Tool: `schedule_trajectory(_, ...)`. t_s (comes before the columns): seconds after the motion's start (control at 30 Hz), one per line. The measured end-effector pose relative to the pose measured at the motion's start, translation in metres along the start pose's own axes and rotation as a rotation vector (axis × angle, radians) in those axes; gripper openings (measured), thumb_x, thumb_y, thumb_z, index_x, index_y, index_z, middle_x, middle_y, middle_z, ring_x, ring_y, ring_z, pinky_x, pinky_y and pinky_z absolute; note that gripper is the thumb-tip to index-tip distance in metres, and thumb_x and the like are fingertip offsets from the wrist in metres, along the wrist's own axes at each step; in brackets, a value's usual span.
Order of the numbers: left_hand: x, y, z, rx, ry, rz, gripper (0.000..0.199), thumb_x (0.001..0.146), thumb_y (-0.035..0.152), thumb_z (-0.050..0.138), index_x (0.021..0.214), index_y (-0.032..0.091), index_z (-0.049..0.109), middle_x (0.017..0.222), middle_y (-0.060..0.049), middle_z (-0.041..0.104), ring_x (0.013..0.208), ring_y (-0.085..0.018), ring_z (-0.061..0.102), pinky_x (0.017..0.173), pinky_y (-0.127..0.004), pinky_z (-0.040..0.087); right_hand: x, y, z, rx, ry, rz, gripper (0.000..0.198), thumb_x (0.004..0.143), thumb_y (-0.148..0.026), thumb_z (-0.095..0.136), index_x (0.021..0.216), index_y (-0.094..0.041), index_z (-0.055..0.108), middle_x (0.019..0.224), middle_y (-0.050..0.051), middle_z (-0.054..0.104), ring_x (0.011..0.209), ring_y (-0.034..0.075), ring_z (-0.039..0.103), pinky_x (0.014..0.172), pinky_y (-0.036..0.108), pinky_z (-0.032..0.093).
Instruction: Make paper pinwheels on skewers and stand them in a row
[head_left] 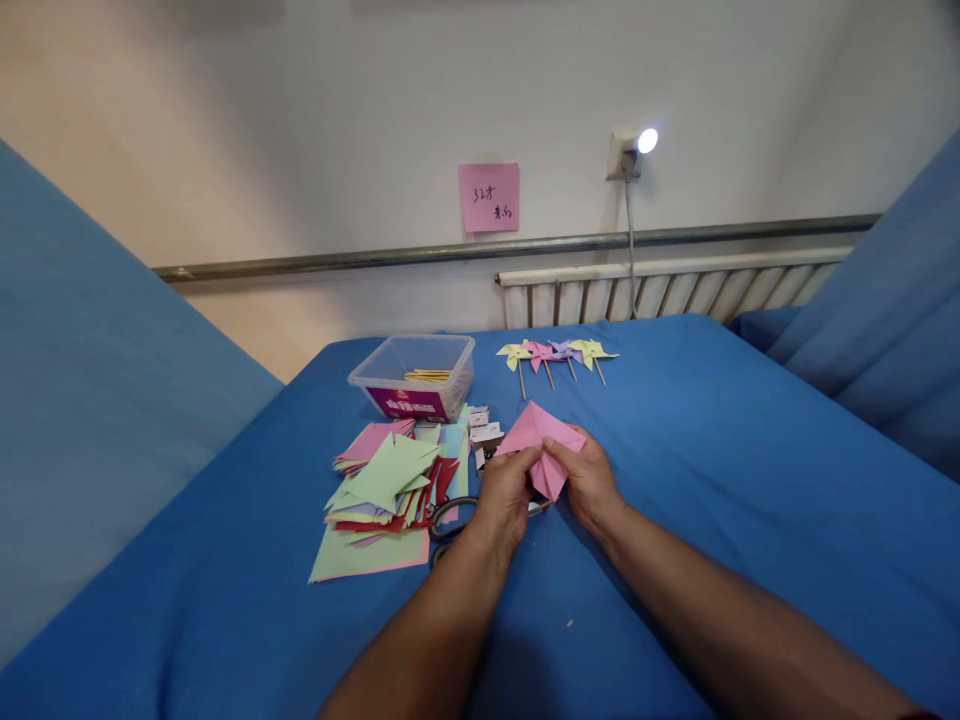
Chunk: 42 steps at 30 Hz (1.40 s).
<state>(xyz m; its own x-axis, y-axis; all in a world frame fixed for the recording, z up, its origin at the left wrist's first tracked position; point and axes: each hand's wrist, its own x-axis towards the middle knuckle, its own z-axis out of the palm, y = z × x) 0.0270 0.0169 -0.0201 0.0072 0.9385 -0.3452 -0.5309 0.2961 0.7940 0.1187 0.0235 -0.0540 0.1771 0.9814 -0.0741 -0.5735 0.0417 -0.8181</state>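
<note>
You are grasping a pink paper piece (531, 428) between both hands, your left hand (504, 490) pinching its near left part and your right hand (591, 480) its right part, both thumbs meeting near its middle. Beyond your grip, four paper pinwheels (541, 353) are lying in a row on sticks, looking finished. The piece you are handling is showing creases but no visible stick, so it seems only partly shaped. Left of your grip, a pile of paper cutouts (390, 475) is waiting unmounted, and farther out a clear plastic box (409, 403) is holding sticks (427, 376). Your hands and forearm are hiding much of the scissors (438, 510); whether your fingertips are securing a pin is impossible to tell. Small cartons (486, 432) just past your left hand are partly covered, their contents unclear.
</note>
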Motion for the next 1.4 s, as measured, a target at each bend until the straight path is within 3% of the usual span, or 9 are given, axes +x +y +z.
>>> schedule_trajectory(0.3, 0.005, 0.015, -0.006, 0.015, -0.002, 0.029, 0.016, 0.056, 0.015, 0.075, 0.069, 0.007, 0.069, 0.065, -0.008, 0.069, 0.058, -0.016, 0.062, 0.061, -0.027, 0.049, 0.0, -0.01, -0.002, -0.071, -0.084, -0.048, 0.037, 0.069, -0.033, 0.074, 0.101, -0.019, 0.06, 0.089, 0.001, 0.068, 0.081, 0.016, 0.061, 0.077, 0.03, 0.047)
schedule_trajectory(0.5, 0.011, 0.026, -0.013, 0.065, 0.067, 0.057, 0.017, 0.055, 0.013, 0.074, 0.071, 0.008, 0.069, 0.065, -0.007, 0.069, 0.057, -0.015, 0.06, 0.06, -0.025, 0.048, 0.004, -0.012, -0.008, -0.195, 0.057, -0.077, 0.033, 0.074, -0.04, 0.069, 0.1, -0.021, 0.061, 0.084, 0.001, 0.064, 0.073, 0.014, 0.057, 0.066, 0.027, 0.043)
schedule_trajectory(0.63, 0.011, 0.027, -0.016, 0.254, 0.07, 0.071, 0.015, 0.057, 0.02, 0.075, 0.063, 0.009, 0.067, 0.057, -0.006, 0.065, 0.049, -0.012, 0.054, 0.05, -0.024, 0.041, 0.007, -0.016, -0.009, -0.234, 0.093, -0.156, 0.033, 0.074, -0.041, 0.069, 0.099, -0.022, 0.062, 0.094, 0.002, 0.064, 0.084, 0.015, 0.058, 0.074, 0.028, 0.045)
schedule_trajectory(0.73, 0.009, 0.027, -0.016, 0.491, 0.055, 0.097, 0.021, 0.057, 0.026, 0.076, 0.054, 0.011, 0.063, 0.05, -0.003, 0.059, 0.044, -0.01, 0.048, 0.044, -0.022, 0.032, 0.007, -0.018, -0.007, -0.217, 0.001, -0.147, 0.037, 0.07, -0.039, 0.073, 0.101, -0.021, 0.061, 0.093, 0.002, 0.066, 0.086, 0.016, 0.06, 0.078, 0.03, 0.046)
schedule_trajectory(0.83, 0.007, 0.026, -0.014, 0.62, 0.022, 0.104, 0.021, 0.055, 0.027, 0.076, 0.054, 0.011, 0.063, 0.05, -0.002, 0.058, 0.044, -0.01, 0.047, 0.044, -0.023, 0.03, 0.005, -0.017, -0.006, -0.193, -0.138, -0.056, 0.043, 0.066, -0.035, 0.076, 0.103, -0.021, 0.06, 0.089, 0.002, 0.069, 0.078, 0.017, 0.062, 0.073, 0.031, 0.048)
schedule_trajectory(1.0, 0.007, 0.024, -0.013, 0.57, -0.037, 0.059, 0.018, 0.056, 0.026, 0.074, 0.057, 0.012, 0.062, 0.052, -0.002, 0.059, 0.045, -0.01, 0.047, 0.046, -0.023, 0.031, 0.003, -0.014, -0.004, -0.163, -0.143, -0.015, 0.038, 0.062, -0.029, 0.079, 0.093, -0.02, 0.061, 0.088, 0.001, 0.07, 0.073, 0.015, 0.063, 0.07, 0.029, 0.049)
schedule_trajectory(1.23, 0.007, 0.023, -0.014, 0.297, -0.106, -0.034, 0.023, 0.058, 0.031, 0.074, 0.061, 0.014, 0.059, 0.056, 0.0, 0.057, 0.051, -0.01, 0.049, 0.052, -0.024, 0.037, 0.004, -0.013, -0.005, -0.041, -0.109, 0.023, 0.037, 0.063, -0.03, 0.079, 0.093, -0.018, 0.061, 0.088, 0.003, 0.071, 0.071, 0.016, 0.065, 0.069, 0.03, 0.05)
schedule_trajectory(1.4, 0.01, 0.02, -0.015, 0.316, -0.069, -0.015, 0.021, 0.056, 0.026, 0.074, 0.059, 0.014, 0.058, 0.054, 0.0, 0.056, 0.049, -0.01, 0.048, 0.051, -0.024, 0.036, 0.003, -0.01, -0.004, -0.044, -0.106, 0.037, 0.036, 0.062, -0.028, 0.079, 0.093, -0.018, 0.062, 0.088, 0.002, 0.071, 0.072, 0.015, 0.065, 0.068, 0.028, 0.05)
